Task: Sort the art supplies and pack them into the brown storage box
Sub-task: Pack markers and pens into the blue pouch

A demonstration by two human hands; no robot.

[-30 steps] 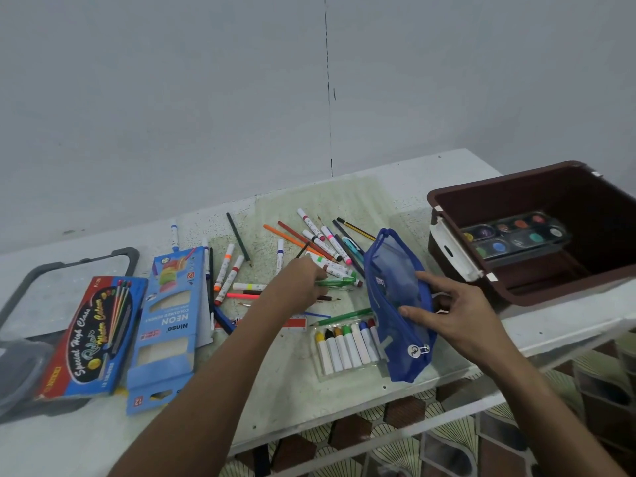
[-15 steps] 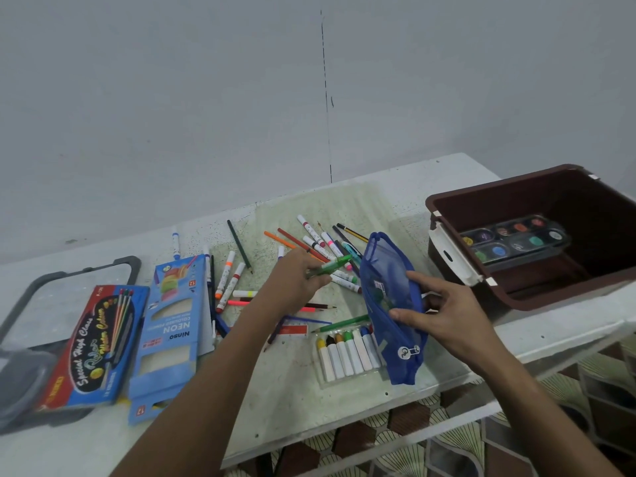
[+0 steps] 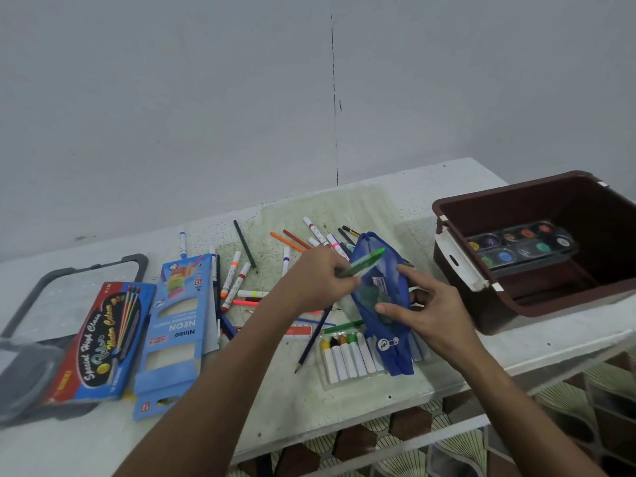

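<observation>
— Left hand (image 3: 318, 278)?
— Curled around a green pen (image 3: 365, 262), pen tip pointing up and right, just at the open top of the blue pouch (image 3: 382, 290).

— And the right hand (image 3: 435, 313)?
— Holding the pouch from the right side, thumb pressed on its front, index finger stretched along the upper edge. Pouch tilted, lower end resting over the crayon pack (image 3: 347, 356).

— Where is the brown box (image 3: 537, 297)?
— On the right end of the white table (image 3: 395, 383), open, well apart from the pile. Inside it only a paint tray (image 3: 523, 244) with round colours.

— What else on the table?
— Loose markers and pencils (image 3: 241, 280) scattered behind the left hand. Further left, a blue pencil carton (image 3: 175, 335) lying flat, then a red and blue box (image 3: 98, 342) resting on a grey lid (image 3: 69, 273). A dark pencil (image 3: 311, 342) under the left wrist, beside a small ruler (image 3: 297, 331).
</observation>
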